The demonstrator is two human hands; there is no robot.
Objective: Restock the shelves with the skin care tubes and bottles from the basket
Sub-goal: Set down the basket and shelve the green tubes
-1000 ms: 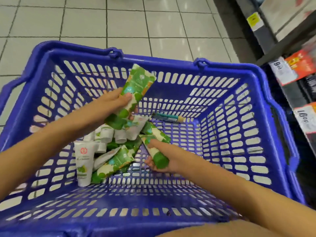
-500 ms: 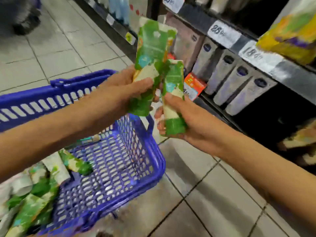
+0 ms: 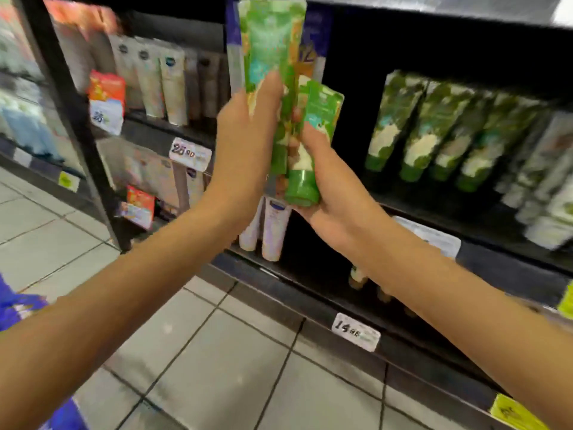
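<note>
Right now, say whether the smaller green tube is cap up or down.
Cap down: the right hand holds the smaller green tube upright, green cap at bottom.

A: How is it lit?
B: The floor tiles [image 3: 217, 352] are brightly lit; the shelf recess [image 3: 403, 41] is left in shadow
A: And sharpness?
B: Motion blur is seen throughout, worst on the shelved tubes [image 3: 434, 131] at right

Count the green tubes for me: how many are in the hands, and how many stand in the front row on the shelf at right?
Held green tubes: 2 (tall tube in left hand, short tube in right hand)
Green-capped tubes, shelf front row: 4
Total: 6
</note>
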